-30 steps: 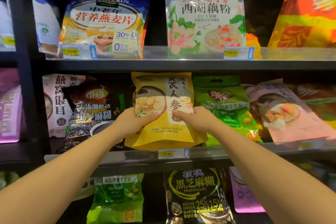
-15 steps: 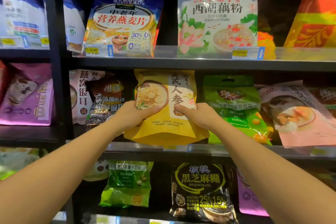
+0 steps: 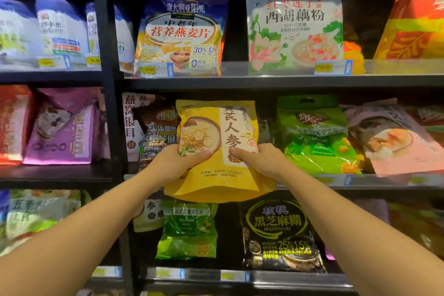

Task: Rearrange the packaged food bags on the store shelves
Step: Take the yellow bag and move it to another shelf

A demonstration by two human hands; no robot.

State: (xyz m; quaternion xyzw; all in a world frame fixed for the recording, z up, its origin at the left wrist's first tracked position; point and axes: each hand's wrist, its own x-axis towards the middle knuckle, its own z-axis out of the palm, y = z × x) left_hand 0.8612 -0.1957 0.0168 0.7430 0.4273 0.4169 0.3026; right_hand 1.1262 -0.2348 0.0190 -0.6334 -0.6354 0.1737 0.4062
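Fingers of the left hand (image 3: 179,163) and right hand (image 3: 260,160) grip one yellow bag (image 3: 217,149), upright, long axis vertical, before the middle shelf (image 3: 384,181); two green bags flank it.

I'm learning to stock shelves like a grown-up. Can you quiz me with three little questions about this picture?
1. True or false: both hands, the left hand and the right hand, hold the yellow bag.
2. Which bag stands just right of the yellow bag on the middle shelf? A) bright green bag B) black sesame bag C) blue oat bag
3. Fill in: the yellow bag's bottom edge hangs ______ the middle shelf's front edge.

Key: 1 true; 2 A; 3 below.
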